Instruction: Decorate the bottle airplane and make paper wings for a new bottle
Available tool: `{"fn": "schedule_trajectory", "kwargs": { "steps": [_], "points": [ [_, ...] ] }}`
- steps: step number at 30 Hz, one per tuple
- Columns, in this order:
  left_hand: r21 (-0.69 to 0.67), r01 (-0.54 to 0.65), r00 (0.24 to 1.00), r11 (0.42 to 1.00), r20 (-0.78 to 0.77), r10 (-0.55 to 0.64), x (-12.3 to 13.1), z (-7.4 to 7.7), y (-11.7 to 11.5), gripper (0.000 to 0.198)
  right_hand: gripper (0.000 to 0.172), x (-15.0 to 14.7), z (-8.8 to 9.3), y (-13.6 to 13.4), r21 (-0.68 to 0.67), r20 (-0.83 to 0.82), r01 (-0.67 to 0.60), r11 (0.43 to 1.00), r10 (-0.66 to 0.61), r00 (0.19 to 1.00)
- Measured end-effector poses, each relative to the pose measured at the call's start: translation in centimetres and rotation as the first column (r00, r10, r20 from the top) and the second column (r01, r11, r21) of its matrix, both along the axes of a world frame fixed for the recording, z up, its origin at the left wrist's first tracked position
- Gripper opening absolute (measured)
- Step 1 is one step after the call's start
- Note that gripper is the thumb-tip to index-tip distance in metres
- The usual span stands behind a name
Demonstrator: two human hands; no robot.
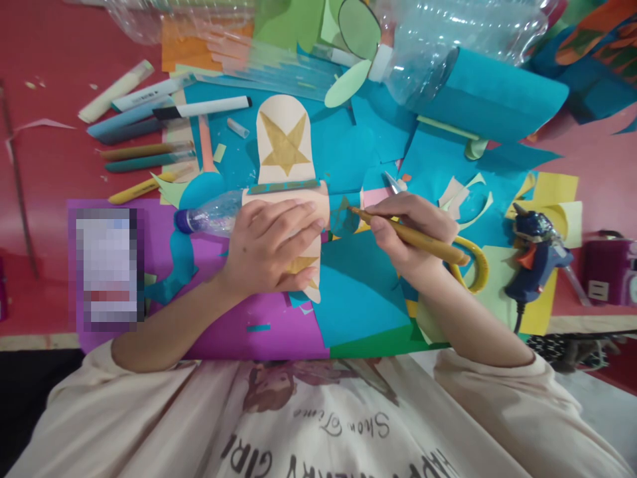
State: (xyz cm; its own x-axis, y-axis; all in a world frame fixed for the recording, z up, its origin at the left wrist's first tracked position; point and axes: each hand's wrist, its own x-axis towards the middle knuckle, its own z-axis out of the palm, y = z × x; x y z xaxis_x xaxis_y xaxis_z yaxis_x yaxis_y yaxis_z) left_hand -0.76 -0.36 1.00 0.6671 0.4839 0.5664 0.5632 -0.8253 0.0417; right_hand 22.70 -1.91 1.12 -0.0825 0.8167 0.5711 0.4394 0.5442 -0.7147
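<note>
My left hand (271,249) lies across a small plastic bottle (209,214) wrapped in cream paper, fingers flat and pressing it down; the bottle's purple cap points left. A cream paper piece with a gold star (284,141) stands above the bottle, and another gold star peeks out under my fingers. My right hand (413,229) is closed on a yellow marker (413,238), its tip touching a blue paper shape just right of the wrapped bottle.
Coloured paper sheets and scraps cover the red table. Several markers (149,109) lie at the upper left. A blue glue gun (535,249) sits at the right, yellow-handled scissors (475,265) beside my right wrist. Large clear bottles (448,40) lie at the top.
</note>
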Motion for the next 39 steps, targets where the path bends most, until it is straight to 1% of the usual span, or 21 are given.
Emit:
{"fn": "schedule_trajectory", "kwargs": {
  "steps": [4,8,10,12,14,16,19,21,24,29,31,35,39],
  "points": [
    [-0.024,0.022,0.999,0.999,0.028,-0.021,0.11,0.19,0.01,0.051,0.007,-0.29,0.16,-0.01,-0.016,0.003,0.024,1.0,-0.024,1.0],
    [0.015,0.022,0.998,1.0,0.06,-0.023,0.17,0.16,0.03,0.051,0.01,-0.47,0.11,-0.03,-0.021,0.02,0.051,0.998,-0.05,0.999],
    [-0.014,0.019,0.998,1.0,0.056,-0.018,0.09,0.01,-0.01,0.053,0.011,-0.43,0.07,-0.06,-0.021,0.028,0.057,0.998,-0.056,0.998],
    [-0.068,0.027,0.998,0.997,0.056,-0.023,-0.01,-0.14,-0.07,0.052,0.013,-0.31,0.08,-0.08,-0.014,0.01,0.064,0.998,-0.064,0.998],
    [-0.093,0.04,0.997,0.995,0.074,-0.034,-0.03,-0.18,-0.08,0.051,0.013,-0.16,0.11,-0.07,-0.002,-0.009,0.058,0.998,-0.058,0.998],
    [-0.067,0.045,0.995,0.997,0.093,-0.038,0.08,-0.08,-0.03,0.051,0.014,-0.06,0.14,-0.05,0.0,-0.007,0.042,0.999,-0.042,0.999],
    [0.019,0.043,0.994,0.999,0.101,-0.045,0.37,0.27,0.15,0.052,0.014,-0.07,0.12,-0.06,-0.009,0.019,0.033,0.999,-0.033,0.999],
    [0.052,0.034,0.995,0.998,0.089,-0.039,0.53,0.49,0.25,0.053,0.011,-0.16,0.09,-0.12,-0.013,0.032,0.025,1.0,-0.024,0.999],
    [0.053,0.028,0.997,0.998,0.076,-0.032,0.56,0.61,0.3,0.054,0.007,-0.24,0.1,-0.23,-0.023,0.04,-0.004,1.0,0.005,0.999],
    [0.029,0.034,0.996,0.999,0.086,-0.037,0.37,0.36,0.22,0.049,0.011,-0.08,0.02,-0.24,-0.024,0.032,0.025,0.999,-0.025,0.999],
    [0.023,0.028,0.996,0.999,0.08,-0.03,0.34,0.35,0.23,0.048,0.008,-0.01,-0.08,-0.18,-0.013,0.018,0.024,1.0,-0.023,1.0],
    [0.054,0.029,0.996,0.998,0.079,-0.033,0.43,0.56,0.31,0.054,0.004,0.03,-0.2,-0.09,0.016,-0.017,0.002,1.0,-0.002,1.0],
    [0.04,0.032,0.998,0.999,0.054,-0.034,0.37,0.55,0.28,0.054,0.005,0.08,-0.1,-0.2,0.001,-0.038,-0.012,1.0,0.012,0.999]
  ]
}}
